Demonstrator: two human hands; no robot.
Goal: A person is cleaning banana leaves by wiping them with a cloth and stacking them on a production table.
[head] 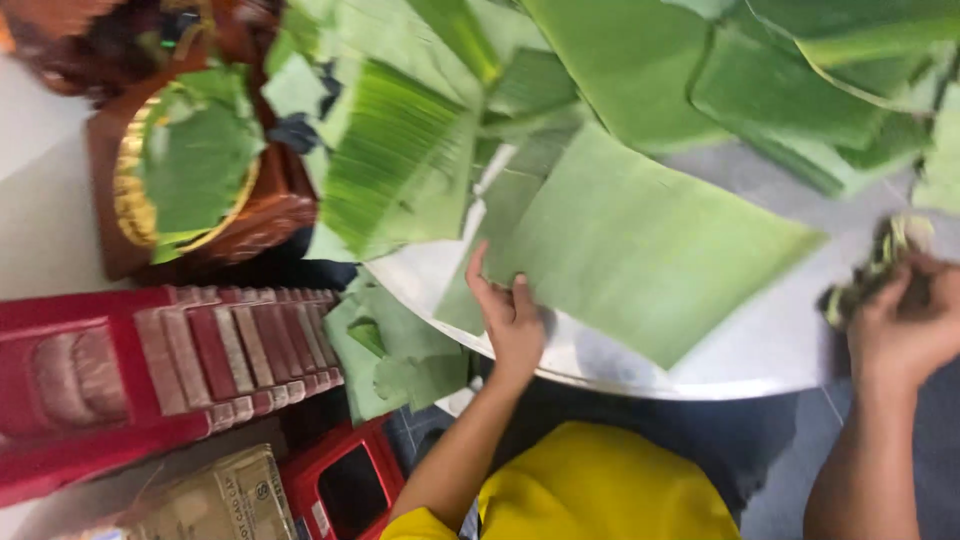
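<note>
A large pale green piece of banana leaf [640, 250] lies flat on a round metal tray [770, 345]. My left hand [508, 318] rests on the leaf's near left edge, fingers spread and pressing down on it. My right hand [905, 325] is at the tray's right rim, closed around a crumpled bunch of dark green leaf scraps [868, 272]. More cut banana leaves [800, 70] are piled across the far side of the tray.
A stack of folded leaf strips [385, 150] sits at the tray's far left. A brown and gold bowl [190, 170] lined with leaf stands to the left. Red plastic stools [170, 360] and a cardboard box [215, 500] stand below. Leaf offcuts [395, 355] lie under the tray's edge.
</note>
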